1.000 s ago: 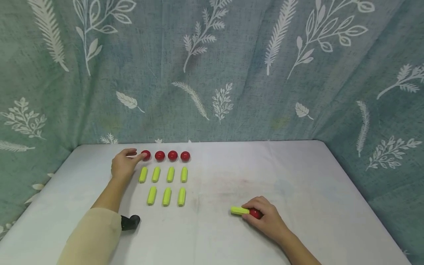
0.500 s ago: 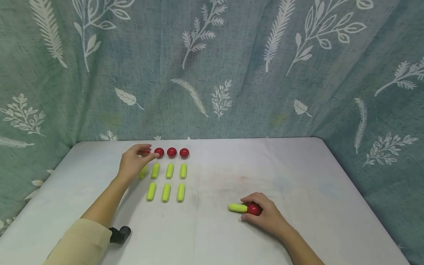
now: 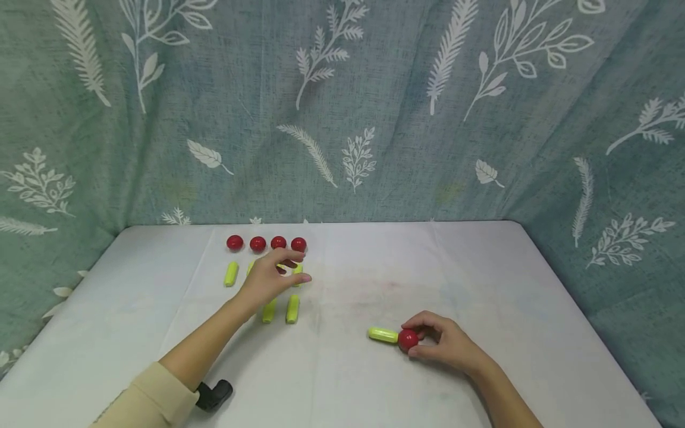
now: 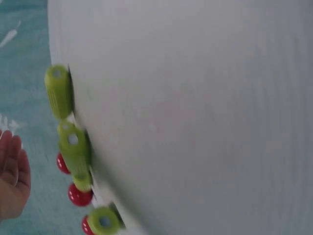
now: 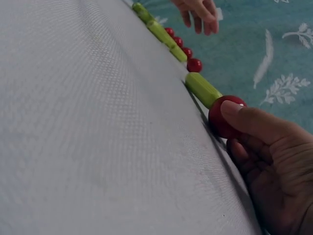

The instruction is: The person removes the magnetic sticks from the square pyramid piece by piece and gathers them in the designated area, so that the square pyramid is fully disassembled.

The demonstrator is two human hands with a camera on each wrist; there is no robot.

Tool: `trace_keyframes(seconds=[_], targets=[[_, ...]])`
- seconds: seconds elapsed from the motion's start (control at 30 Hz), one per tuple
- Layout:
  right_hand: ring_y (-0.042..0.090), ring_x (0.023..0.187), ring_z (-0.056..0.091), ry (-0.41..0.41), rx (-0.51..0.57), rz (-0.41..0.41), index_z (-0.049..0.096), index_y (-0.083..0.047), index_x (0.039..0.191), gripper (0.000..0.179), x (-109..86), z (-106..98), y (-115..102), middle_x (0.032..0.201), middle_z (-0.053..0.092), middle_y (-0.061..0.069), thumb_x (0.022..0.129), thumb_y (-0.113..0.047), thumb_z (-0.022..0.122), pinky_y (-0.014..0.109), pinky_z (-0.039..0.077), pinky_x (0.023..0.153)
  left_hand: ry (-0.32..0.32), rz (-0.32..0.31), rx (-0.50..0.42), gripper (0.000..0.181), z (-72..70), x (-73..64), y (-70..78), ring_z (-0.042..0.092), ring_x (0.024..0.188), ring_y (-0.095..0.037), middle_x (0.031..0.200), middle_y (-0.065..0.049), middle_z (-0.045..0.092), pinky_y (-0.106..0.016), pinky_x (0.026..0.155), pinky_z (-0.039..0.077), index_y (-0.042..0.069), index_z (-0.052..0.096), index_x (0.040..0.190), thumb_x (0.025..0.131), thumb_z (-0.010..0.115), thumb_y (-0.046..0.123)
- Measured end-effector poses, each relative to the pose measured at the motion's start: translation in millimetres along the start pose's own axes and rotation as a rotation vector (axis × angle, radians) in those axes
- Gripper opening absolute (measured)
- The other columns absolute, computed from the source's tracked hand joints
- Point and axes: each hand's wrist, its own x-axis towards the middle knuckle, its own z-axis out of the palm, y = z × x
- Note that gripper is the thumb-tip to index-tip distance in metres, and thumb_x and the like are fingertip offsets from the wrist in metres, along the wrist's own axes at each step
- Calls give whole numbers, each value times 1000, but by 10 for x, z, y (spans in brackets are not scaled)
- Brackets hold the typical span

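Note:
On the right side of the white table, a red ball (image 3: 408,340) lies end to end with a ribbed green cylinder (image 3: 382,334). My right hand (image 3: 449,345) holds this ball between thumb and fingers; in the right wrist view the thumb (image 5: 234,108) presses on its side. My left hand (image 3: 267,280) hovers over the rows of green cylinders (image 3: 231,274), fingers relaxed, thumb and fingertips apart, nothing between them. It hides some of those cylinders in the head view. Holes show in the ends of the green cylinders (image 4: 73,139) in the left wrist view.
Several red balls (image 3: 234,242) stand in a row near the table's back edge, behind the green rows. A black device (image 3: 215,395) sits at the left wrist. A leaf-patterned curtain (image 3: 342,113) hangs behind the white-covered table (image 3: 342,386).
My left hand has left the leftmost red ball and swept right and nearer, over the green cylinders. My right hand has shifted slightly right, its fingertips drawn back from the cylinder to the ball.

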Motion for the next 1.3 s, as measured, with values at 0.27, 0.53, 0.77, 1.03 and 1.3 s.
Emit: trace_keyframes(seconds=[0.27, 0.53, 0.77, 1.03, 1.3], targets=[[9, 89, 59, 29, -16, -66, 65, -6, 110, 39, -1, 16, 2, 107, 63, 10, 75, -15, 80, 24, 51, 78, -130, 64, -98, 47, 444, -74, 220, 61, 100, -21, 112, -11, 64, -37, 84, 51, 5, 64, 116, 76, 80, 24], [8, 89, 59, 29, -45, -86, 66, -9, 109, 38, 30, 34, -4, 105, 64, 6, 75, -16, 80, 24, 51, 77, -352, 122, -117, 50, 873, -109, 323, 59, 104, -18, 115, -5, 63, -34, 89, 49, 7, 62, 120, 77, 79, 26], [11, 86, 59, 44, -14, -229, 66, -6, 108, 36, 43, 81, 17, 101, 64, 10, 75, -6, 79, 26, 52, 73, -479, 178, -109, 47, 1172, -147, 415, 61, 103, -12, 111, -2, 66, -24, 90, 47, 6, 64, 116, 76, 80, 26], [8, 84, 60, 77, -39, -239, 66, -7, 104, 33, 29, 112, 24, 97, 65, 8, 74, -6, 80, 24, 52, 72, -527, 246, -14, 24, 1285, -169, 491, 56, 81, 1, 89, 6, 68, -15, 73, 46, 9, 74, 100, 79, 77, 20], [7, 78, 56, 112, -146, -76, 67, -12, 99, 30, 33, 147, -36, 91, 66, 0, 74, -20, 81, 23, 47, 65, -533, 292, 80, 19, 1232, -193, 491, 53, 81, 4, 87, 13, 65, -14, 74, 44, 15, 74, 98, 82, 74, 25]])
